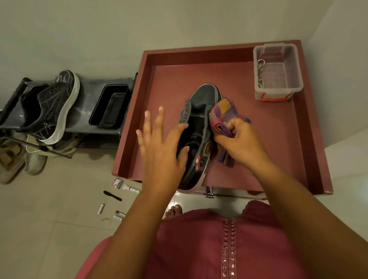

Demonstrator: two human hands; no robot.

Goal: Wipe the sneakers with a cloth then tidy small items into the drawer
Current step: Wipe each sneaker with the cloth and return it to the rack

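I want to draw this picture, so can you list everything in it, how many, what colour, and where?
sneaker: 1, black, on the red cabinet top
cabinet top: 1, red, middle
cloth: 1, striped purple-orange, against the sneaker
clear box: 1, back right corner
second sneaker: 1, black, white sole, on the rack
shoe rack: 1, dark, left
tray: 1, black, on the rack
small items: several, on the floor
left hand: open, on the sneaker
right hand: grips the cloth
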